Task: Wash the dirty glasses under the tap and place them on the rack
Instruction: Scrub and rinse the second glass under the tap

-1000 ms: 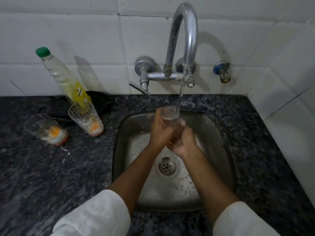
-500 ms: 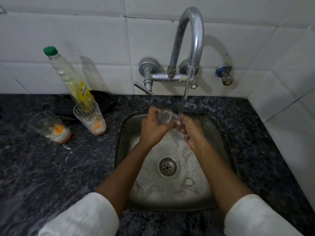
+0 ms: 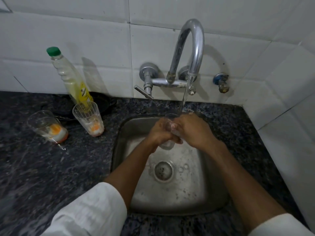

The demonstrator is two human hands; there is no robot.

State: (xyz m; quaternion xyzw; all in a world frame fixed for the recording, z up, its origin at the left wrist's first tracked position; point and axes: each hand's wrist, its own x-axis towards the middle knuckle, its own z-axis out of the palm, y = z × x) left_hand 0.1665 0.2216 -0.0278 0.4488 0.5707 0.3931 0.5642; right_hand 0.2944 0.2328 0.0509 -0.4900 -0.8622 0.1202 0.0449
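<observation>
Clamped both-handed, left hand (image 3: 159, 133) and right hand (image 3: 190, 132), around wet glass (image 3: 167, 142) under tap (image 3: 190, 53); could squirt free into sink (image 3: 179, 198) below.

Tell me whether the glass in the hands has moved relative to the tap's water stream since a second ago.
Yes. The glass was upright, then tipped sideways, and now stands upright again with its mouth under the stream, clasped by both hands.

Dark speckled counter (image 3: 42, 167), two dirty glasses (image 3: 88, 119) (orange dregs), soap bottle (image 3: 71, 77), sunken sink (image 3: 213, 193)
</observation>
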